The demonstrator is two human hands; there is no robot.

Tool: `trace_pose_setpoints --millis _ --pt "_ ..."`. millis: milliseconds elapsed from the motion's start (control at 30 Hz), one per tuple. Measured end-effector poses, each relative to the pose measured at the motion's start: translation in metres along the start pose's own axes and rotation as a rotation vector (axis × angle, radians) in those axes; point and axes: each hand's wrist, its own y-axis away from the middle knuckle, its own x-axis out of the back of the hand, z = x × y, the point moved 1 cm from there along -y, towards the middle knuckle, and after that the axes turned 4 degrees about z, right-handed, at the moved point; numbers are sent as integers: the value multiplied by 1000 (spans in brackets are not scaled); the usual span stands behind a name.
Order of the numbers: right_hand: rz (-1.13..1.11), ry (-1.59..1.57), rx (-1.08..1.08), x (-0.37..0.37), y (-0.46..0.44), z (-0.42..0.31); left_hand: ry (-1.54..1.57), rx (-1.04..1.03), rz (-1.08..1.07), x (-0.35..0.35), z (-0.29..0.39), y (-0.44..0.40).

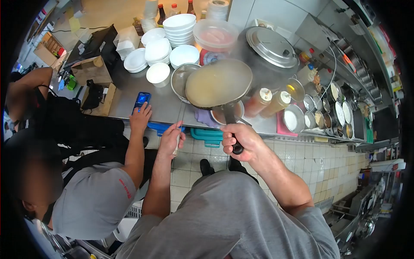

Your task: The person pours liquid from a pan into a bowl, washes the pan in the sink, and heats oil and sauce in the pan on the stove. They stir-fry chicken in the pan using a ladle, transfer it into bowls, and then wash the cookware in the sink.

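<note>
My right hand (241, 141) is closed round the black handle of a frying pan (220, 83), raised over the steel counter (166, 97). Something pale yellow covers the inside of the pan. Lower left of the pan, my left hand (171, 140) grips a thin utensil (177, 144), whose upper end reaches toward the pan. Partly behind the pan sits a metal bowl (177, 80). Below the pan's edge lie a purple cloth (205, 117) and a bowl with reddish contents (218, 116), partly hidden by the handle.
Stacked white bowls (179, 26) stand at the back, and a large lidded pot (271, 47) at the back right. Two squeeze bottles (260, 101) and several metal containers (294, 118) line the right. On the left a co-worker's hand (141, 115) touches a phone (141, 102).
</note>
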Motion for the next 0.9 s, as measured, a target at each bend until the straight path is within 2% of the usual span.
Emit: trace_pose_setpoints --millis 333,900 --pt "24 15 -10 -11 -4 -6 16 -7 15 0 -2 -4" --pt "39 19 116 -39 9 -1 19 20 -22 1 9 -5"
